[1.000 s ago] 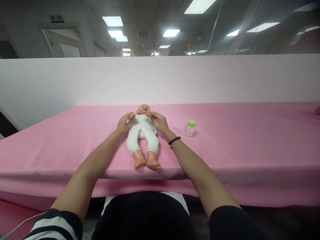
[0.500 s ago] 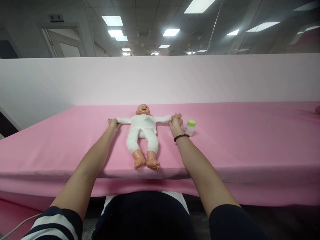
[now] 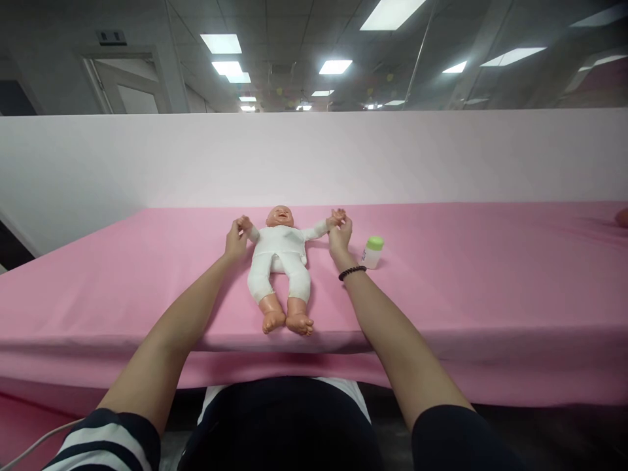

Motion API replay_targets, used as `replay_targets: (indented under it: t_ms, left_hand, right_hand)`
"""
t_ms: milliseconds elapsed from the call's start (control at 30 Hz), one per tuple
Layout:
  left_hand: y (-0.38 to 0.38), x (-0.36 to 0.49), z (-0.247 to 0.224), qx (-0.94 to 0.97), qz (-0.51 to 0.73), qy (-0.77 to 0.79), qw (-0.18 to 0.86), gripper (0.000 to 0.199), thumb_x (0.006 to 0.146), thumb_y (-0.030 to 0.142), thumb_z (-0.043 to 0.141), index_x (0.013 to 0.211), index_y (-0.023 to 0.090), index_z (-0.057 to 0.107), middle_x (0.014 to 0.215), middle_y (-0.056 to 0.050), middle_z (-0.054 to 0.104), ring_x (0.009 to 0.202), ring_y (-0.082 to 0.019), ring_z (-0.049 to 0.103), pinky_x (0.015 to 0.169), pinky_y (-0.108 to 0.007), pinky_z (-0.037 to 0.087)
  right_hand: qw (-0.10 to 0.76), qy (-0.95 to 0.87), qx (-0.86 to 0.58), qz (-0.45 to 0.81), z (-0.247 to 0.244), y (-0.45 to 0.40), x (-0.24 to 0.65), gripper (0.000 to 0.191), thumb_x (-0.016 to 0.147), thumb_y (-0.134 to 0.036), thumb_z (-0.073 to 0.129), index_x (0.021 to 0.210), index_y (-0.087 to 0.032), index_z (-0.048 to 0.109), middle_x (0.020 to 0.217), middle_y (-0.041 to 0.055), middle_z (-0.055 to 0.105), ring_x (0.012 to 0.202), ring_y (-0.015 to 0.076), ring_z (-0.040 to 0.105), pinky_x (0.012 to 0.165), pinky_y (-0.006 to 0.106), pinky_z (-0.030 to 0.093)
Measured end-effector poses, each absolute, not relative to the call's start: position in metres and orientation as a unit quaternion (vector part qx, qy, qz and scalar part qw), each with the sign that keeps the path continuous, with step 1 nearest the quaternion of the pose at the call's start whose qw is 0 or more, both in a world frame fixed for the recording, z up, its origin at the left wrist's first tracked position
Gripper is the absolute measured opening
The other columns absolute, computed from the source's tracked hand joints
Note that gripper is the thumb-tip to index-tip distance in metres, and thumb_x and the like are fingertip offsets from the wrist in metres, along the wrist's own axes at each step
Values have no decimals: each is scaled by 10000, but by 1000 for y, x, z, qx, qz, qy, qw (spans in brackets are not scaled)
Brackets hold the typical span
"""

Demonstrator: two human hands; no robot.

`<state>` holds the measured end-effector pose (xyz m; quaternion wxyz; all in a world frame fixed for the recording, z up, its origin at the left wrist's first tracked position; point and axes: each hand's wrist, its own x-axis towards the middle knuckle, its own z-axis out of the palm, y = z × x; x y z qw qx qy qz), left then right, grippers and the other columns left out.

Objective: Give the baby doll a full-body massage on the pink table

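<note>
left hand (image 3: 236, 239) and right hand (image 3: 340, 239) gripping a doll by its wrists

both hands are closing on the doll (image 3: 280, 243), thumbs and fingers pinching at or near its wrists. it is lying on its back left of the middle of the pink-covered table (image 3: 466, 275), its head (image 3: 280, 216) pointing toward the back edge and its bare feet (image 3: 286, 318) resting near the front edge. its arms are spreading outward, the one in the right hand reaching farther.

the doll is looking fairly light, its cloth trunk and sleeves probably giving softly, while the smooth head, hands and feet are seeming stiffer and a little slippery. its sleeve ends are offering the surer grip for moving the arms; for lifting, the trunk and head are likely needing support together.

just beside the right hand, toward the right edge, a green-lidded container (image 3: 371, 255) is standing upright. a dark bracelet (image 3: 352, 273) is circling the right wrist. beyond the back edge, a white partition (image 3: 314, 157) is rising.
</note>
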<state>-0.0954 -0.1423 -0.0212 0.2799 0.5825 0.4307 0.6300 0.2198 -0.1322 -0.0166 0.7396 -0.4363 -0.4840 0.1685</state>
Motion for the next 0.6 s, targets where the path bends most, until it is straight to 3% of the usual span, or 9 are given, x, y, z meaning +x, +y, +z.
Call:
replay_targets:
  t_ms: [133,233,367,500,600]
  left_hand:
    - [-158,-82,-17,729,515,381,242,353,756,101,787,1074,252,762,1240,-60,725,1272,-285,623,1208,-401,412]
    - [-159,-79,-16,773,470,368,214,333,783,118,743,1078,267,784,1328,-57,706,1363,-291,576,1263,-423,349]
    - [-152,-80,-17,794,447,364,195,317,797,150,713,1085,263,784,1362,-68,695,1368,-290,575,1264,-438,356]
    - [-154,-80,-17,787,458,361,202,329,779,140,723,1081,254,780,1335,-67,709,1351,-298,586,1253,-431,369]
    - [-155,-83,-17,759,493,365,218,345,765,128,763,1091,240,763,1241,-73,733,1254,-294,635,1209,-423,415]
  right_hand:
    - [639,-659,-372,139,-9,-156,200,412,852,-130,602,1255,-214,631,1352,85,700,1222,202,677,1036,345,549]
    - [543,-757,-347,110,-11,-172,192,408,806,-100,630,1176,-240,730,1193,53,772,1100,239,714,1005,379,552]
    - [457,-818,-338,82,-13,-177,190,367,801,-97,653,1104,-261,782,1115,42,794,1026,266,725,946,392,555]
    - [445,-828,-333,72,-15,-174,189,356,786,-79,644,1064,-250,786,1100,44,796,1014,269,725,951,397,553]
    - [485,-808,-325,78,-15,-173,187,387,801,-89,623,1122,-248,770,1132,46,787,1038,254,724,960,387,562]
